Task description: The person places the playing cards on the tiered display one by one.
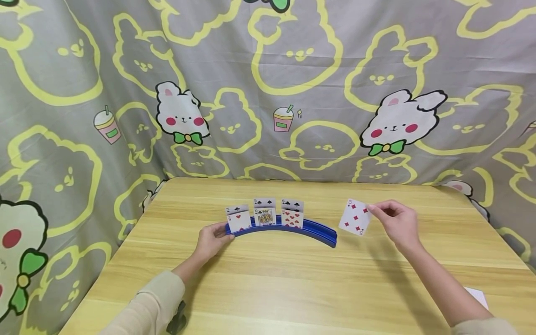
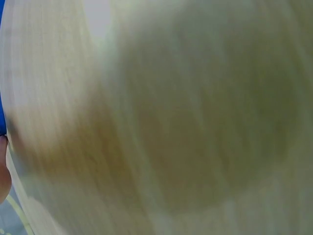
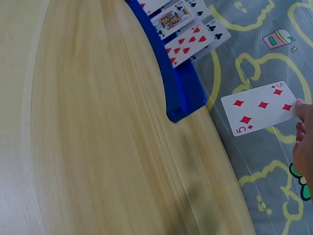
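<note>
A curved blue playing card holder (image 1: 320, 231) stands on the table. My left hand (image 1: 209, 242) grips its left end, the thumb in front; in the left wrist view only a fingertip (image 2: 4, 176) shows beside the blue edge. My right hand (image 1: 398, 223) pinches a five of diamonds (image 1: 355, 217) by one corner, in the air right of the holder. The holder's front row has a two of hearts (image 1: 238, 222), a king (image 1: 265, 217) and a hearts card (image 1: 292, 218). Behind them rise clubs cards, among them a five (image 1: 264, 203) and a six (image 1: 292, 204).
The wooden table (image 1: 268, 284) ends at a patterned curtain (image 1: 301, 158). A white card or paper (image 1: 477, 297) lies at the right, partly behind my forearm. Near my left sleeve is a dark object (image 1: 177, 320), its kind unclear.
</note>
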`<state>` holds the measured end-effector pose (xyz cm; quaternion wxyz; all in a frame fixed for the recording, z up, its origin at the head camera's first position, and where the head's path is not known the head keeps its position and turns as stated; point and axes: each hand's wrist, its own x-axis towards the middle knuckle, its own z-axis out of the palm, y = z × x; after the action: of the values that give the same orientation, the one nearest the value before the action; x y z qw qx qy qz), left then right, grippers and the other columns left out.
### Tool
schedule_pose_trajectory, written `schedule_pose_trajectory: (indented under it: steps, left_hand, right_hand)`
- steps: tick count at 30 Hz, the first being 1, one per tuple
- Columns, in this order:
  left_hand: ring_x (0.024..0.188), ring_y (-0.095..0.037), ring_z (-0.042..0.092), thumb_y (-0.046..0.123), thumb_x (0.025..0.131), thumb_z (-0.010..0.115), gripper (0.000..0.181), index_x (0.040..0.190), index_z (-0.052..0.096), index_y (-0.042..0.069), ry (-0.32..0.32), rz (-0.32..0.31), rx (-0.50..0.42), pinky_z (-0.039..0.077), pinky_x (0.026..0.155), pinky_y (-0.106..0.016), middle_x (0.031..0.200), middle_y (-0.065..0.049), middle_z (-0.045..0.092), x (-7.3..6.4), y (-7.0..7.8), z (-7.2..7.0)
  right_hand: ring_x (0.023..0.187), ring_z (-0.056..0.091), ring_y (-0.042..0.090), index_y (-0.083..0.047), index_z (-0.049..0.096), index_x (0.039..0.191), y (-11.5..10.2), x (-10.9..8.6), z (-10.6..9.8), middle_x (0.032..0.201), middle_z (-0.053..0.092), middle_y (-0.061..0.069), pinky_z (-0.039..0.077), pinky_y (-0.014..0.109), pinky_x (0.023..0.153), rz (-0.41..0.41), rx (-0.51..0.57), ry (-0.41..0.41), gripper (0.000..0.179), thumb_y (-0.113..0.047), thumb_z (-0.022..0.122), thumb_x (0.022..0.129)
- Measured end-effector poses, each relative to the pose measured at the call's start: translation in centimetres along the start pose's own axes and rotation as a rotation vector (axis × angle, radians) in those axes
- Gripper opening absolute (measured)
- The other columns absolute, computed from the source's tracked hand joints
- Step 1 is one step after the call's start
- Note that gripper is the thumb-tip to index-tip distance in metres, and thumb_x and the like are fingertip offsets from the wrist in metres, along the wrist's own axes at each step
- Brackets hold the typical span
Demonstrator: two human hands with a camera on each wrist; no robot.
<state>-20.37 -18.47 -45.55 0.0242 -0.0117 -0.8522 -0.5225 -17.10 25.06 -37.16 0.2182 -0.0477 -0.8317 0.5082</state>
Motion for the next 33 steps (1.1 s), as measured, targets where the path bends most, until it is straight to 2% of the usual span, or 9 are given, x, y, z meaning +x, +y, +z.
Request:
schedule_pose_trajectory:
  steps: [6,14,22,29,33]
  left_hand:
    - [0.102,-0.037,0.064,-0.006,0.077,0.069,0.039,0.114,0.059,-0.011,0.003,-0.008,-0.003,0.057,0.082,-0.029,0.11,-0.029,0.063,0.0,-0.1,0.0]
    - [0.103,-0.037,0.063,-0.006,0.077,0.069,0.039,0.114,0.058,-0.011,-0.006,0.0,-0.003,0.057,0.082,-0.029,0.111,-0.03,0.062,0.1,0.0,0.0]
    - [0.103,-0.037,0.063,-0.005,0.077,0.069,0.039,0.114,0.058,-0.011,0.003,-0.006,0.008,0.057,0.082,-0.029,0.111,-0.029,0.063,0.1,0.0,0.0]
    - [0.103,-0.038,0.063,-0.006,0.076,0.069,0.039,0.113,0.058,-0.011,0.011,0.002,-0.008,0.057,0.081,-0.029,0.11,-0.031,0.062,0.0,0.1,0.1]
    - [0.103,-0.038,0.063,-0.007,0.076,0.069,0.039,0.113,0.058,-0.011,0.009,-0.003,-0.022,0.057,0.081,-0.027,0.11,-0.03,0.062,-0.1,0.2,0.1]
  right_hand:
    - [0.056,0.044,-0.001,0.006,0.067,0.082,-0.9,-0.3,1.6,0.061,0.054,-0.025,0.038,0.013,0.046,-0.031,0.017,0.022,0.021,-0.013,0.074,0.079]
    - [0.054,0.042,0.001,0.005,0.069,0.079,-1.8,-0.2,3.4,0.059,0.053,-0.023,0.035,0.013,0.044,-0.05,0.084,0.047,0.016,-0.009,0.075,0.076]
    - [0.053,0.041,-0.001,0.005,0.069,0.076,-2.2,-0.2,5.2,0.059,0.051,-0.022,0.034,0.011,0.045,-0.071,0.107,0.028,0.013,-0.006,0.075,0.075]
    - [0.054,0.04,-0.001,0.011,0.066,0.073,-5.3,-1.2,5.7,0.059,0.05,-0.018,0.033,0.01,0.047,-0.096,0.109,0.024,0.01,0.003,0.072,0.075]
    - [0.055,0.041,-0.002,0.011,0.065,0.073,-5.4,-1.4,5.8,0.061,0.051,-0.019,0.034,0.01,0.048,-0.106,0.129,0.009,0.011,0.002,0.072,0.076]
